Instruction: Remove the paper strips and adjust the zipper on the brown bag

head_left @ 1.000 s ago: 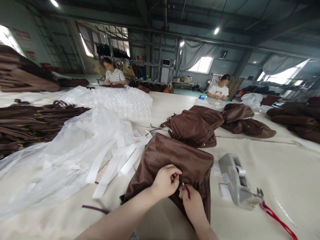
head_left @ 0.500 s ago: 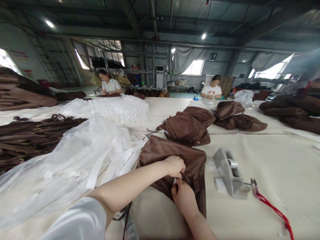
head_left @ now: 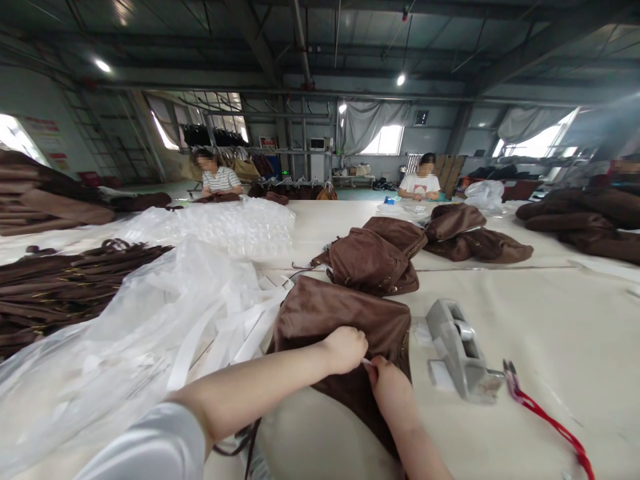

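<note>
While two bare hands work at the near edge of a brown bag on a long packing table, these points stand out.

Left hand: the left hand [head_left: 345, 349] is curled into a loose fist on the brown bag [head_left: 340, 313], its fingertips pinching one end of a small white strip [head_left: 367, 362].
Right hand: the right hand [head_left: 393, 387] is closed on the other end of the same strip, thumb and forefinger pressed together against the bag's lower corner.
Bag: it lies flat on the table [head_left: 550, 320], directly under both hands, just beside the grey tape dispenser [head_left: 463, 357] and in front of a heap of other brown bags [head_left: 375, 257].
Risk, strip: held only by fingertips, the little piece could slip or tear if the two hands pull apart unevenly.
Risk, bag: soft material may bunch or drag toward the body under the left hand's weight.
Risk, surroundings: loose white bands [head_left: 235, 327] and clear plastic sheeting [head_left: 125, 333] touch the bag's left side and could snag.
Nearby: red-handled scissors [head_left: 545, 417] lie right of the dispenser; two seated people work at the far end.
</note>
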Demonstrator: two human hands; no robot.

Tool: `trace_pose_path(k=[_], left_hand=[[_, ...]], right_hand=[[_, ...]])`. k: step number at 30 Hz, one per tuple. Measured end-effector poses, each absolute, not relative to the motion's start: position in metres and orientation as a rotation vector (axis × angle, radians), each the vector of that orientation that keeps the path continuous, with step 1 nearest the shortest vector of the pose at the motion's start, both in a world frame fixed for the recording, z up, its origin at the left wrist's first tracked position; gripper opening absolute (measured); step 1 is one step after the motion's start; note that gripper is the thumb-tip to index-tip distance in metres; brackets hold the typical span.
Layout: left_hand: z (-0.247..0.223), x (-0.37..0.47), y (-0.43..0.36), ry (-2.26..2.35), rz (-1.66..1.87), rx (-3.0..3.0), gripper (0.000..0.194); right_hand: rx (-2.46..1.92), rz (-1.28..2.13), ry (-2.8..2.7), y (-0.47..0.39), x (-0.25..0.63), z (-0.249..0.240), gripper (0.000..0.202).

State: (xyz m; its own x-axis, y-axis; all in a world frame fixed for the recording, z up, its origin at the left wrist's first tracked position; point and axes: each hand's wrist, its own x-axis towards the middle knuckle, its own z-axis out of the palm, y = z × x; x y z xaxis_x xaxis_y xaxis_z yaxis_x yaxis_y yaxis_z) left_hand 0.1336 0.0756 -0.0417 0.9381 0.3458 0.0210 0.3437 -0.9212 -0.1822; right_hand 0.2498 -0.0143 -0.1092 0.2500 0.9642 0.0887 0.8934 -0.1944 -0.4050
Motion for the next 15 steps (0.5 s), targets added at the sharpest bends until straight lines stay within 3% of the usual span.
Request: trace_pose_path(k=[15], left_hand=[[-0.03,0.138,0.114,-0.756,0.226,-3.184,0.013]], right_hand=[[-1.743,0.503,-1.702,0.004,0.228,-0.109,0.022]])
